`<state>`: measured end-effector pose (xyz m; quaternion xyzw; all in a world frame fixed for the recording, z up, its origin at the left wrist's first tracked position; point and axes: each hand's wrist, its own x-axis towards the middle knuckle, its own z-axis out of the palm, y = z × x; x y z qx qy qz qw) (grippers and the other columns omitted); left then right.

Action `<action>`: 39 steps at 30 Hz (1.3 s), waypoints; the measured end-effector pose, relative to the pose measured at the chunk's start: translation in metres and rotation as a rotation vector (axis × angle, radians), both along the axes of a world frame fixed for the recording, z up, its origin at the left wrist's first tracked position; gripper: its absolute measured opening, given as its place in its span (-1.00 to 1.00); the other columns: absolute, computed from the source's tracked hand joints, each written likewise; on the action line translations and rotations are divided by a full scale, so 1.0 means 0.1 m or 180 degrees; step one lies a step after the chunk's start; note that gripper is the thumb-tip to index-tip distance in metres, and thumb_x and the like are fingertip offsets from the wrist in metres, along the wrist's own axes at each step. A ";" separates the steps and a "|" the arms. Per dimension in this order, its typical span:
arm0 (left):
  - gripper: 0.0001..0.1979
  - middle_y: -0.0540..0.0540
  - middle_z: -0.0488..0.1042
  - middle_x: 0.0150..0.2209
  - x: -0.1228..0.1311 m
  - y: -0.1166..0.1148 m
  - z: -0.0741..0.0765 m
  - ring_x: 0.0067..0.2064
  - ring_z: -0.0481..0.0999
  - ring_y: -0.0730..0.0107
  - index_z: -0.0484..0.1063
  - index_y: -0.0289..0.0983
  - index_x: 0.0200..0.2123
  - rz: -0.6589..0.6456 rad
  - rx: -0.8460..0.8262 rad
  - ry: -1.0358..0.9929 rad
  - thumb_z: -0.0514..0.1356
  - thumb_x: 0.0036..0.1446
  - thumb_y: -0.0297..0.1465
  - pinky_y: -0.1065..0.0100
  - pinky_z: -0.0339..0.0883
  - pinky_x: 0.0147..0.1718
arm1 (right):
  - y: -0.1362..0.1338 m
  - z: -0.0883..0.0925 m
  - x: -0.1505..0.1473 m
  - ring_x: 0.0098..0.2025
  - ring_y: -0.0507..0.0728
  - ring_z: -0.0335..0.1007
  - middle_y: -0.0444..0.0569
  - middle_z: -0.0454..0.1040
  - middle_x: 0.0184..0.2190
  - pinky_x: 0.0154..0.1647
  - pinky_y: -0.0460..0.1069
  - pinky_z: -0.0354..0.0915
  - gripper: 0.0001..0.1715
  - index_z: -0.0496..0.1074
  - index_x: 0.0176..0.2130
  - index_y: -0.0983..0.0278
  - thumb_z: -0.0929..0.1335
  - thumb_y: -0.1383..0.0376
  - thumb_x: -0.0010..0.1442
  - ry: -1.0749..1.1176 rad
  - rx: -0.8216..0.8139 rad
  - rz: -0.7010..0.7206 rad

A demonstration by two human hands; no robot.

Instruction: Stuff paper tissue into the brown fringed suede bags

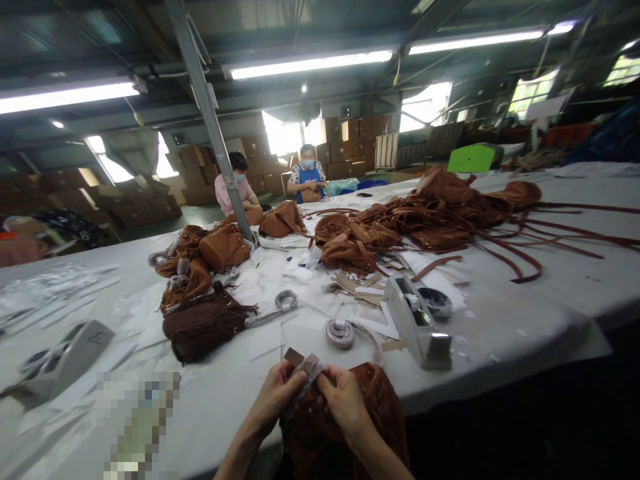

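In the head view, the person's left hand (277, 395) and right hand (346, 399) meet above the near edge of the white-covered surface (220, 407). The grip of each hand pinches translucent wrapping (309, 369) between thumb and fingers, the two sets of fingertips near each other. Below and partly behind the hands is the brown bag (387, 407), at the near edge; the forearms cover part of it. A small brown card (293, 357) shows just beyond the left fingertips. Beyond the bag, a wrapped coil (339, 333) lies on the surface, its strap running down toward the bag, and to its right stands a grey tape dispenser (415, 327) with a dark roll (435, 302) just beside it. A second coil (286, 301) lies farther off, next to a dark brown bag (205, 325) with fringe, which lies in front of a group of lighter brown bags (225, 247). A heap of brown bags and straps (430, 213) spreads across the far right part of the surface. Another dispenser (70, 360) sits at the left. Across the surface are a person in a pink top (227, 195) and a person in a blue apron (311, 183), with stacked cartons (345, 143) behind.
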<state>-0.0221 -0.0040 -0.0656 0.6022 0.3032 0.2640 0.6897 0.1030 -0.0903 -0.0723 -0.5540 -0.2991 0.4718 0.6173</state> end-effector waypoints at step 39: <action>-0.72 0.05 0.32 -0.51 -0.17 0.14 0.47 -0.51 0.21 0.53 0.44 -0.34 -0.35 -0.1675 0.0813 0.0623 0.25 0.03 -0.21 0.51 0.07 -0.55 | -0.11 0.47 0.28 -0.35 0.10 0.40 -0.06 0.42 -0.39 -0.40 -0.10 0.32 -0.83 0.57 -0.38 0.19 0.36 0.22 0.14 -0.2271 0.0834 0.0605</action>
